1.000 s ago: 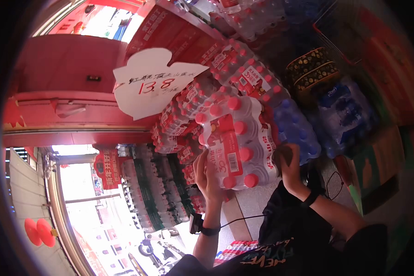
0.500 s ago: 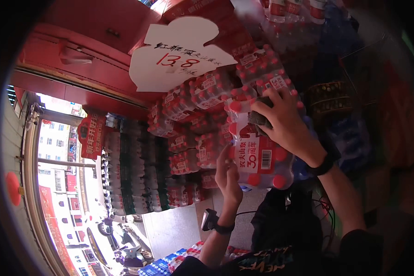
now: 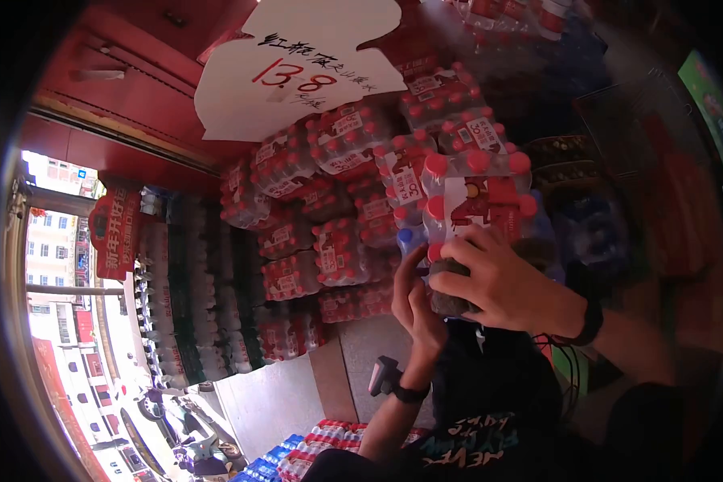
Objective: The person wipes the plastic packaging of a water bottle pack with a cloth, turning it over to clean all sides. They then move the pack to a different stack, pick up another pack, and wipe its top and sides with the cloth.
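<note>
A shrink-wrapped pack of red-capped bottles (image 3: 483, 199) stands close in front of me, its red and white label facing up. My right hand (image 3: 510, 289) lies over the near end of this pack, fingers curled around a dark grey cloth (image 3: 451, 291). Beside the pack's near left corner, my left hand (image 3: 417, 309) is raised with its fingers stretched and nothing gripped in them. A blue bottle cap (image 3: 405, 236) shows just beyond its fingertips.
More red-capped bottle packs (image 3: 341, 132) are stacked ahead under a white price sign (image 3: 297, 72). Tall stacks of bottles (image 3: 188, 309) line the left, near the bright doorway. Red and blue packs (image 3: 321, 444) sit low by my left forearm. Dark cables (image 3: 566, 353) hang at right.
My right hand has moved with the cloth from the pack's far part to its near end. My left hand has come closer to it, and the view has shifted right.
</note>
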The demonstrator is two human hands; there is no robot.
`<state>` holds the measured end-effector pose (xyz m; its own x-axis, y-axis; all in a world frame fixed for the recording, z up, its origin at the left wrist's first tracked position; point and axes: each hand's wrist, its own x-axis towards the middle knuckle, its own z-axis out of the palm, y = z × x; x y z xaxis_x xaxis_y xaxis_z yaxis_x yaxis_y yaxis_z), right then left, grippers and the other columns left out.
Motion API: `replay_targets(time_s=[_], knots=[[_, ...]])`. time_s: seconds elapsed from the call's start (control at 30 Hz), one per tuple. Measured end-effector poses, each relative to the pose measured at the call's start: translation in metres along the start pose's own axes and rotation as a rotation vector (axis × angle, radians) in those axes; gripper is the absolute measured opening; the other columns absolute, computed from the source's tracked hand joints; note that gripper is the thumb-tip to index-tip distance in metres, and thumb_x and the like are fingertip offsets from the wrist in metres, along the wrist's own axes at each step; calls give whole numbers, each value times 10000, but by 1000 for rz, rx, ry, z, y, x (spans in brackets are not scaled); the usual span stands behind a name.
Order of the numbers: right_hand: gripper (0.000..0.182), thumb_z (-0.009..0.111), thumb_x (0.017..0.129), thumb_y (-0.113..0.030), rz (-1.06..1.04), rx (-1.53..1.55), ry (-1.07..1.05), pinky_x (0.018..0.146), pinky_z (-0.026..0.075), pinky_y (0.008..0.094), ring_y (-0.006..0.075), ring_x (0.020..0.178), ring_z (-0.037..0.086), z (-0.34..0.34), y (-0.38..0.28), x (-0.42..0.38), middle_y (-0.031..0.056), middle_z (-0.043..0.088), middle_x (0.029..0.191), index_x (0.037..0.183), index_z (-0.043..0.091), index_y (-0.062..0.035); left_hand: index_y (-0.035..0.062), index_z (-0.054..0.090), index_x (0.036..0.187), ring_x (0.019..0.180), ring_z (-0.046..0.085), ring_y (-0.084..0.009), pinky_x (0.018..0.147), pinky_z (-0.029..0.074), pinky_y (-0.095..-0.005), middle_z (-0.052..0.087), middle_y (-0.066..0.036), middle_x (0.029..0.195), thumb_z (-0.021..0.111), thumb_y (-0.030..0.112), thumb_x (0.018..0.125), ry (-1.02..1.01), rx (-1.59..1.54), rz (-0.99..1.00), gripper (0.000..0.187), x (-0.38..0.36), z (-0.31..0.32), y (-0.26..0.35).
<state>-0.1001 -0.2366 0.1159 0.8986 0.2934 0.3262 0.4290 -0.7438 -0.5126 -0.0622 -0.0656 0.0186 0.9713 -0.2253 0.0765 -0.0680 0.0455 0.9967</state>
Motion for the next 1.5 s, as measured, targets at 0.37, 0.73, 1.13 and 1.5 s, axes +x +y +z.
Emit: replay_targets(time_s=[0.37, 0.73, 1.13, 1.5], knots=[[326, 768, 838, -9, 700, 252, 867, 923, 464, 346, 237, 1036, 588, 7, -13, -121, 85, 557, 1141, 1120, 616, -73, -37, 599, 1390, 1495, 433, -350, 1190, 363, -452, 455, -237, 1606, 598, 110, 972, -396, 344, 337, 444, 36, 0, 67], [340, 719, 927, -31, 757, 889, 1160, 999, 410, 327, 238, 1122, 529, 137, 48, -142, 91, 487, 1159, 1230, 565, -49, 38, 386, 1589, 1577, 266, -425, 1264, 246, -536, 236, -269, 1711, 593, 202, 1046, -448, 723, 129, 604, 48, 35, 64], [446, 770, 863, -61, 524, 842, 1078, 1087, 408, 400, 300, 1266, 521, 96, 44, -131, 129, 519, 1301, 1267, 585, -89, 70, 296, 1631, 1262, 609, -208, 1011, 523, -340, 554, -146, 1473, 534, 202, 1107, -331, 341, -371, 590, 60, 33, 57], [431, 762, 865, -10, 484, 849, 1026, 1091, 397, 398, 330, 1273, 507, 51, 63, -110, 154, 485, 1300, 1249, 580, -79, 95, 378, 1565, 1032, 742, -241, 845, 639, -369, 683, -126, 1282, 605, 208, 1069, -361, 40, -595, 557, 69, 8, 42]])
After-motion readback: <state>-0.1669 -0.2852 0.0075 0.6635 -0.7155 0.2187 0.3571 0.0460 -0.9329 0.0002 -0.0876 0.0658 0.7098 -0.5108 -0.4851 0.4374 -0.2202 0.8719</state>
